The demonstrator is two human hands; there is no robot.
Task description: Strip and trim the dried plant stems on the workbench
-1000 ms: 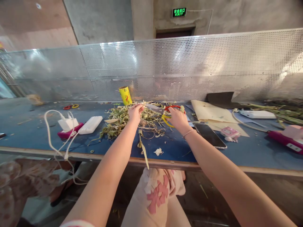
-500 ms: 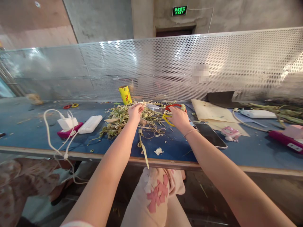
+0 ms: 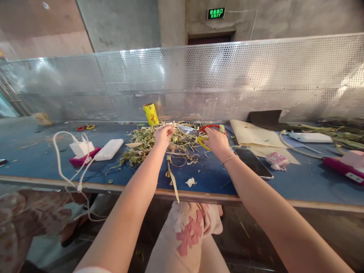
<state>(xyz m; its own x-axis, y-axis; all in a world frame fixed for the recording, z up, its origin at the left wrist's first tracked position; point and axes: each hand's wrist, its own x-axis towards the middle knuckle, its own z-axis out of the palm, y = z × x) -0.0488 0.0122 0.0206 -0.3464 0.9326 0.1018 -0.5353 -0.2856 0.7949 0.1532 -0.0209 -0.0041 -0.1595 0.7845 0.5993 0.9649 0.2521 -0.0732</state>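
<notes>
My right hand (image 3: pixel 216 141) grips scissors (image 3: pixel 188 130) with red and yellow handles. Their metal blades point left, toward my left hand (image 3: pixel 165 135). My left fingers are pinched together over the pile; a small pale bit shows at their tips, too small to name. Below both hands spreads a tangled heap of dried, yellow-green plant scraps (image 3: pixel 142 143). One long pale strip (image 3: pixel 174 185) hangs from it past the table's front edge. A whitish scrap (image 3: pixel 190 182) lies near that edge.
Behind the heap stands a yellow tube (image 3: pixel 150 114). At left are a power bank (image 3: pixel 109 149), charger cables (image 3: pixel 58 163) and another pair of scissors (image 3: pixel 85 127). A phone (image 3: pixel 253 163), pink figure (image 3: pixel 277 160) and paper sheets (image 3: pixel 253 136) lie right. A perforated metal screen (image 3: pixel 199 79) closes the back.
My right hand and the scissors have shifted very slightly to the right. My left hand stays nearly in place, still pinched.
</notes>
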